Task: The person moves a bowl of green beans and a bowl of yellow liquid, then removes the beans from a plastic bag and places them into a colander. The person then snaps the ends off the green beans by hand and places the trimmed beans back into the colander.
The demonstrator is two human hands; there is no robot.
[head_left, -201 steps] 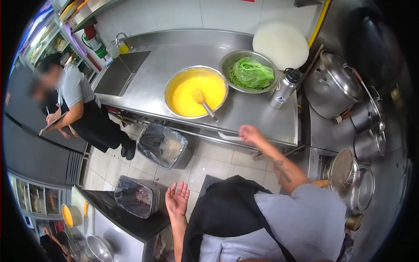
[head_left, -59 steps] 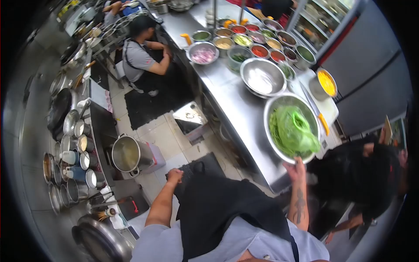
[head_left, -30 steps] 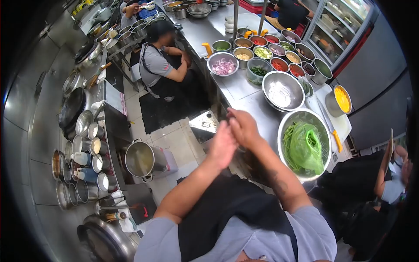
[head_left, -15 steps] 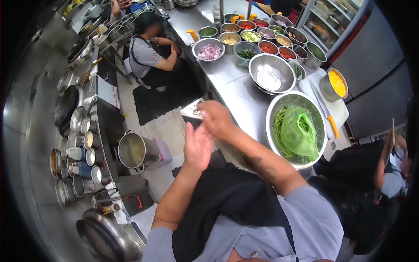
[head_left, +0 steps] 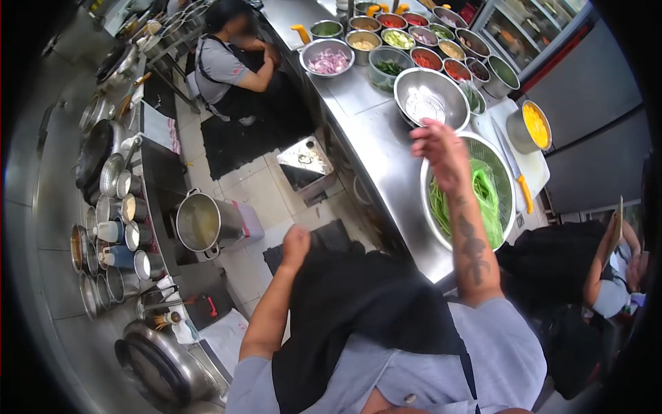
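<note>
My right hand (head_left: 438, 149) is raised over the steel counter (head_left: 369, 141), fingers loosely apart and holding nothing. It hovers at the near-left rim of a big steel bowl (head_left: 423, 201) of green beans with a green plastic bag (head_left: 487, 200) in it. An empty steel bowl (head_left: 431, 96) stands just beyond. My left hand (head_left: 296, 240) hangs low by my black apron with its fingers curled in, and nothing shows in it.
Several tubs of chopped ingredients (head_left: 414, 41) and a bowl of red onion (head_left: 327, 61) line the far counter. An orange-handled knife (head_left: 523, 190) and a pot of yellow mix (head_left: 531, 127) sit right. A person (head_left: 227, 65) crouches in the aisle; another (head_left: 607, 276) stands right. Pots (head_left: 110, 228) crowd the left.
My hands were pressed together in front of me; they have come apart. The right one has risen over the bean bowl and the left has dropped to my apron.
</note>
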